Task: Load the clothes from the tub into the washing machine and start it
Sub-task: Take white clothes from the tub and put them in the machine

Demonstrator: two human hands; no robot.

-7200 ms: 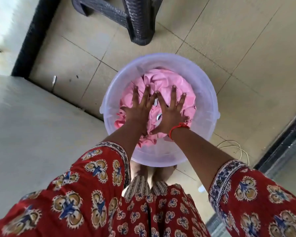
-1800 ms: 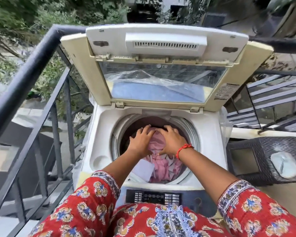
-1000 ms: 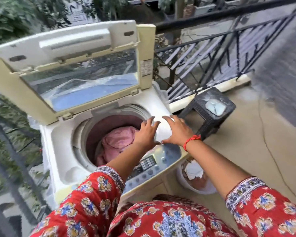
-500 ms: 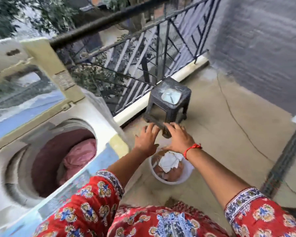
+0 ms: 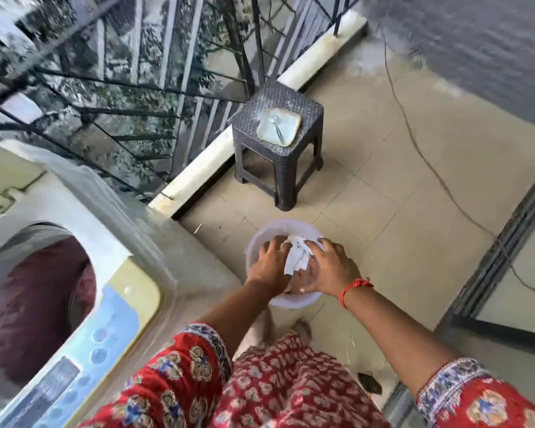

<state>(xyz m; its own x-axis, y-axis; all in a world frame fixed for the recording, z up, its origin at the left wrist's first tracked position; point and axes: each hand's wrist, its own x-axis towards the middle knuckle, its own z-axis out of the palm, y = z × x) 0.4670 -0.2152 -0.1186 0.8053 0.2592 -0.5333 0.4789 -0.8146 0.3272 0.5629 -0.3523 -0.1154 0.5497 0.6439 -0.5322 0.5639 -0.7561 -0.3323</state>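
A translucent white tub [image 5: 286,227] stands on the floor tiles just right of the washing machine [image 5: 112,242]. Both my hands are down inside the tub. My left hand [image 5: 269,259] and my right hand [image 5: 329,267] press on either side of a white cloth [image 5: 297,256], with their fingers curled around it. A brownish garment lies under them, mostly hidden. The machine's drum [image 5: 34,304] is open at the left, and pink clothes [image 5: 85,288] lie in it. Its control panel [image 5: 84,359] runs along the near edge.
A dark wicker stool [image 5: 278,140] with a pale square dish on top stands beyond the tub by the balcony railing [image 5: 155,88]. A thin cable [image 5: 430,162] runs across the floor at the right. A sliding door frame [image 5: 501,242] borders the right side.
My view swung from the machine's drum down and right to the floor. Both hands left the drum and dropped into the tub, closing on the white cloth.
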